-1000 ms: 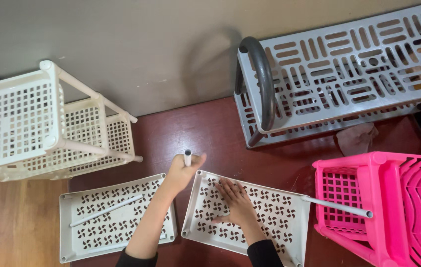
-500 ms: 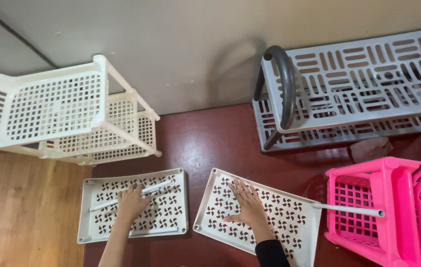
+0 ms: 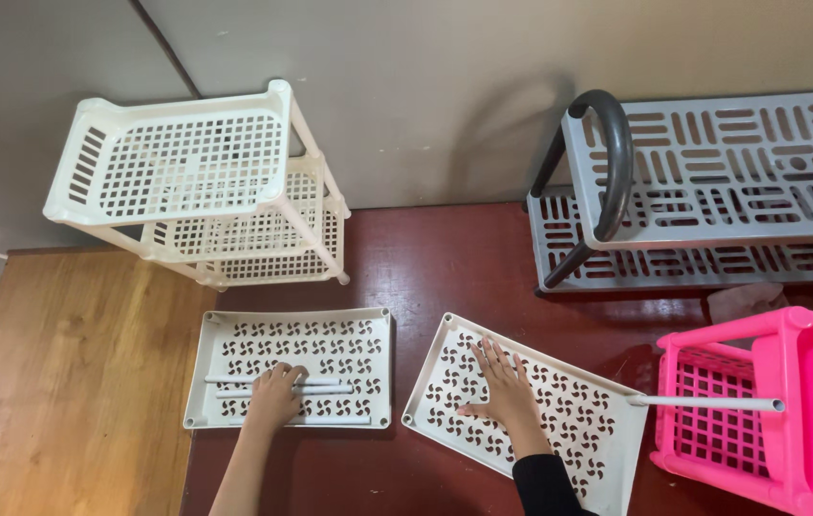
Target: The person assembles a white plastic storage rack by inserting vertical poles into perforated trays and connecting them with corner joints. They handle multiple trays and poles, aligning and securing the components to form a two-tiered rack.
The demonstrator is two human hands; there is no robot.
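In the head view, the left hand (image 3: 274, 396) is laid on white rods (image 3: 277, 386) in the left tray (image 3: 368, 330), fingers curled over them. At 3 o'clock, the right hand (image 3: 505, 390) is pressed flat, fingers spread, on the right tray (image 3: 607, 449). A pink rack (image 3: 789, 420) is seen farther right.

Looked like a home room, floor-level: dark red floor (image 3: 444, 258), wood panel (image 3: 72, 373), plain grey wall (image 3: 425, 86). Household plastic storage racks stood around: white rack (image 3: 186, 172), grey rack (image 3: 712, 182), pink rack (image 3: 769, 401).
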